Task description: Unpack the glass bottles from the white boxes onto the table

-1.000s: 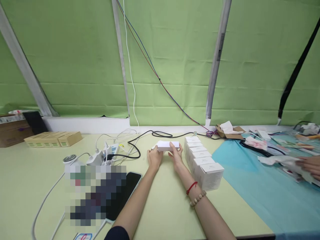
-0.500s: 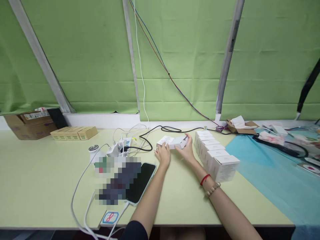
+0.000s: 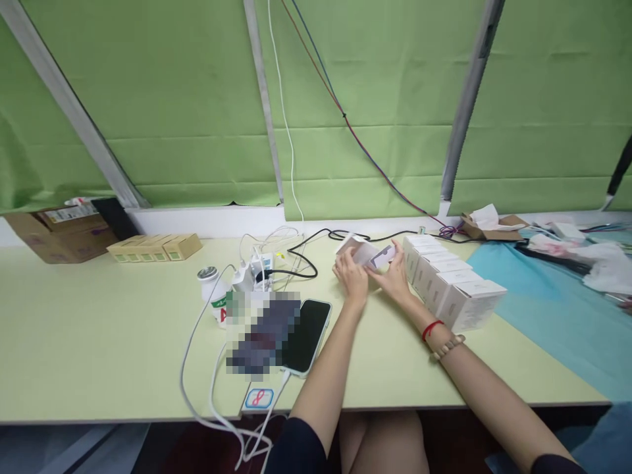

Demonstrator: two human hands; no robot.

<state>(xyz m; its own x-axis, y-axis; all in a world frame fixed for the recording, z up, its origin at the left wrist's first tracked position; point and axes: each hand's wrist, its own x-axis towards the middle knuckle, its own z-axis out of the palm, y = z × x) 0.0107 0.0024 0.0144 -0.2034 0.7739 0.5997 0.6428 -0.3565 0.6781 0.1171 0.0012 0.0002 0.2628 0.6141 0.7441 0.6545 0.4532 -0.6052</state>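
A small white carton is tilted up off the table between my two hands. Its near right end shows a flap or opening with a darker greyish inside; the exact fold is too small to make out. My left hand is closed around the carton's left side. On the right end, my right hand grips the flap edge between thumb and fingers. Just right of that hand stands a row of several white cartons, upright and close together.
A phone lies left of my left forearm, beside a blurred-out dark item. A white bottle, white cables and a power strip sit farther left. Tan boxes and a brown cardboard box stand at the back left. Blue sheeting covers the right side.
The carton has gone from lying nearly flat to tilted up, with its right end showing more open. Both hands stay on it. The camera view has shifted somewhat.
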